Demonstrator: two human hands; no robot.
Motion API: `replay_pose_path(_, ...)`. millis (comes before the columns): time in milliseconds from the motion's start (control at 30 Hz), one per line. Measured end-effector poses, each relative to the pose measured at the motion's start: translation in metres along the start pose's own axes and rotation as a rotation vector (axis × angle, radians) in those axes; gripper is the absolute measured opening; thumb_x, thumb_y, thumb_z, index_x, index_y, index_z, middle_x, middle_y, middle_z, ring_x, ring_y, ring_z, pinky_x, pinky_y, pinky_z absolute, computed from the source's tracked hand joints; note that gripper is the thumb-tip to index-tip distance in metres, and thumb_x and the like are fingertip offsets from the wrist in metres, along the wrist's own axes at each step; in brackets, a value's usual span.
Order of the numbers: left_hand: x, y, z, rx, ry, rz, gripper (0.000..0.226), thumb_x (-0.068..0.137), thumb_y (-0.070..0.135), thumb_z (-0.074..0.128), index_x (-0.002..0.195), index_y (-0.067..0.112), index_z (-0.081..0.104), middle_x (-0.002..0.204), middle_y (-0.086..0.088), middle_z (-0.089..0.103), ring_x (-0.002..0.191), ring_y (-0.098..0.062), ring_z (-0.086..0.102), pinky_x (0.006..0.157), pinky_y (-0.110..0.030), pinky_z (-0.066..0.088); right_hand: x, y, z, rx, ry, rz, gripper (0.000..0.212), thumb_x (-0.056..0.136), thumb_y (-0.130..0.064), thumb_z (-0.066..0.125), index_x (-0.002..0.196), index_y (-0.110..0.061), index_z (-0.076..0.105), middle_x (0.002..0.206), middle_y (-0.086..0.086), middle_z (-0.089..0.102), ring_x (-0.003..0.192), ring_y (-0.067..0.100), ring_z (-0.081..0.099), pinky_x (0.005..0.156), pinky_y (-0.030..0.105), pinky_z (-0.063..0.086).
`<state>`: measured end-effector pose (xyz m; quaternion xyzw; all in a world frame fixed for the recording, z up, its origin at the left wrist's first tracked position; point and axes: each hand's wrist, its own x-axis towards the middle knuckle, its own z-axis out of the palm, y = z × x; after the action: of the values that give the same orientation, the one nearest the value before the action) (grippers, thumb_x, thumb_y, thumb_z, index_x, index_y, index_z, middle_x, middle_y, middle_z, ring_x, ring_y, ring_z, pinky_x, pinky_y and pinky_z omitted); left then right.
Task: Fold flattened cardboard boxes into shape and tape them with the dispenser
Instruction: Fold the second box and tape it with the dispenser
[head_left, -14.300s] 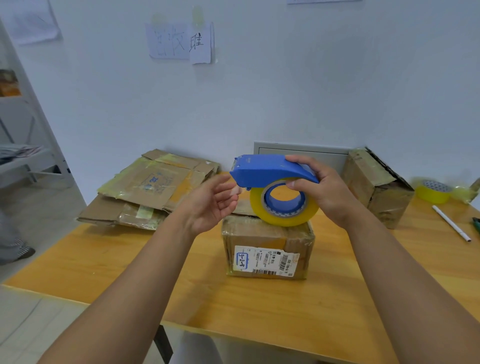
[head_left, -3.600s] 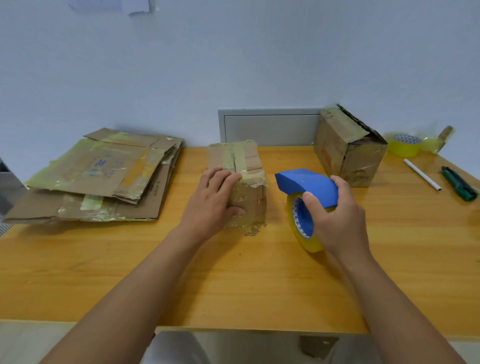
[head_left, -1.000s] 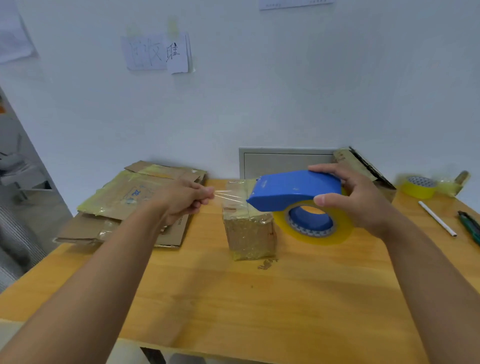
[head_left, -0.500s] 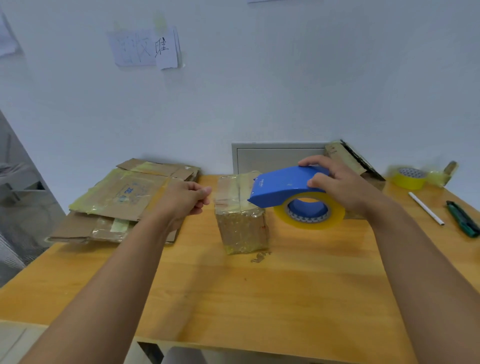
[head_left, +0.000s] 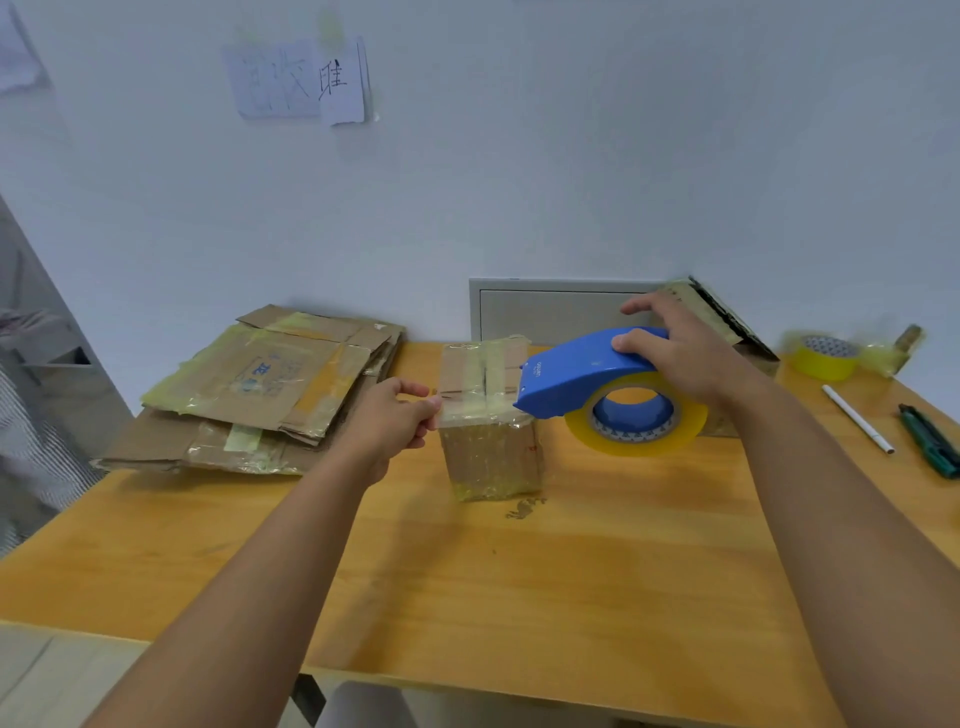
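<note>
Flat cardboard (head_left: 260, 384): a stack of unfolded boxes lies at the desk's left back; judged from this, several are not yet shaped or taped.
Left hand (head_left: 389, 423): fingers curled, pinching the free end of the clear tape at the box's left top edge.
Box in work (head_left: 488, 415): small, upright at mid desk (head_left: 519, 597), already folded; older tape runs along its top seam and its front is wrapped in tape. A fresh strip spans its near top edge, so this one looks close to done.
Dispenser (head_left: 597, 379): blue, with a yellow roll, held just right of the box, its nose at the box's right top corner.
Right hand (head_left: 680, 353): grips the dispenser from above.
Second box (head_left: 727, 332): stands behind the right hand, largely hidden; whether it is finished I cannot tell.
Left to do: press and cut this strip, then the stack.
</note>
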<state>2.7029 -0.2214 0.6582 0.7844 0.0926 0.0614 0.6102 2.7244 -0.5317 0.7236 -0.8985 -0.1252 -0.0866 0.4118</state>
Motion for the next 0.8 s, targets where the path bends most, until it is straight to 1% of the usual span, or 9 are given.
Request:
replay_pose_path(133, -0.001, -0.006, 0.002, -0.02, -0.037, -0.047, 0.02, 0.096, 0.016, 0.065, 0.113, 0.006, 0.06, 0.074, -0.006, 0.063, 0.06, -0.012, 0.051, 0.056, -0.024, 0.047, 0.002, 0.007, 0.004, -0.019, -0.014, 0.031, 0.036, 0.096, -0.041, 0.058, 0.13, -0.032, 0.049, 0.127, -0.003, 0.048, 0.11, 0.023, 0.052, 0.095, 0.043, 0.045)
replay_pose_path(233, 0.0, -0.007, 0.003, -0.06, -0.086, -0.107, 0.028, 0.097, 0.018, 0.064, 0.119, 0.002, 0.06, 0.073, -0.005, 0.063, 0.059, -0.012, 0.05, 0.055, -0.025, 0.047, 0.001, 0.015, 0.007, 0.002, -0.019, 0.048, 0.032, 0.097, -0.039, 0.058, 0.127, -0.033, 0.052, 0.127, -0.001, 0.049, 0.111, 0.023, 0.052, 0.092, 0.041, 0.044)
replay_pose_path(400, -0.002, -0.006, -0.002, 0.181, -0.116, -0.185, 0.045, 0.092, 0.05, 0.065, 0.111, 0.011, 0.055, 0.089, -0.009, 0.068, 0.073, -0.018, 0.061, 0.064, -0.031, 0.055, -0.002, 0.029, 0.009, 0.056, -0.021, 0.07, 0.026, 0.098, -0.034, 0.056, 0.123, -0.033, 0.055, 0.118, -0.002, 0.053, 0.107, 0.023, 0.054, 0.082, 0.036, 0.041)
replay_pose_path(467, -0.004, -0.011, 0.003, 0.279, 0.004, -0.062, 0.042, 0.091, 0.052, 0.064, 0.108, 0.015, 0.055, 0.098, -0.005, 0.065, 0.084, -0.017, 0.061, 0.067, -0.029, 0.052, -0.003, 0.034, 0.011, 0.098, -0.025, 0.074, 0.022, 0.099, -0.033, 0.056, 0.121, -0.034, 0.057, 0.11, -0.004, 0.057, 0.103, 0.023, 0.057, 0.079, 0.034, 0.044)
replay_pose_path(533, -0.01, -0.017, 0.012, 0.403, 0.177, 0.168, 0.028, 0.094, 0.045, 0.063, 0.105, 0.019, 0.061, 0.101, 0.004, 0.063, 0.092, -0.012, 0.059, 0.066, -0.021, 0.042, -0.004, 0.038, 0.014, 0.117, -0.029, 0.074, 0.021, 0.099, -0.033, 0.055, 0.119, -0.034, 0.059, 0.11, 0.001, 0.06, 0.101, 0.024, 0.059, 0.083, 0.037, 0.047)
replay_pose_path(600, -0.02, -0.022, 0.023, 0.396, 0.239, 0.33, 0.017, 0.098, 0.036, 0.058, 0.105, 0.024, 0.067, 0.098, 0.012, 0.065, 0.093, -0.004, 0.06, 0.065, -0.014, 0.039, -0.005, 0.04, 0.016, 0.131, -0.034, 0.076, 0.021, 0.099, -0.033, 0.054, 0.119, -0.034, 0.059, 0.111, 0.005, 0.06, 0.099, 0.025, 0.059, 0.086, 0.039, 0.046)
replay_pose_path(700, -0.037, -0.034, 0.035, 0.236, 0.264, 0.344, 0.023, 0.102, 0.026, 0.052, 0.12, 0.027, 0.067, 0.103, 0.013, 0.068, 0.089, 0.007, 0.059, 0.067, -0.006, 0.043, -0.009, 0.038, 0.017, 0.157, -0.035, 0.096, 0.028, 0.091, -0.041, 0.055, 0.118, -0.034, 0.06, 0.11, 0.004, 0.06, 0.097, 0.023, 0.059, 0.081, 0.037, 0.047)
replay_pose_path(767, -0.046, -0.044, 0.044, 0.263, 0.256, 0.373, 0.037, 0.1, 0.025, 0.054, 0.137, 0.025, 0.057, 0.116, 0.011, 0.067, 0.093, 0.003, 0.061, 0.076, -0.014, 0.051, -0.012, 0.038, 0.018, 0.168, -0.035, 0.106, 0.038, 0.083, -0.047, 0.051, 0.117, -0.035, 0.061, 0.11, 0.001, 0.059, 0.097, 0.021, 0.059, 0.082, 0.036, 0.047)
replay_pose_path(800, -0.048, -0.051, 0.05, 0.323, 0.24, 0.403, 0.045, 0.099, 0.027, 0.056, 0.144, 0.026, 0.049, 0.125, 0.01, 0.065, 0.1, -0.003, 0.062, 0.083, -0.025, 0.055, -0.013, 0.039, 0.019, 0.174, -0.031, 0.107, 0.037, 0.084, -0.046, 0.051, 0.117, -0.034, 0.061, 0.111, -0.001, 0.059, 0.097, 0.02, 0.059, 0.083, 0.037, 0.047)
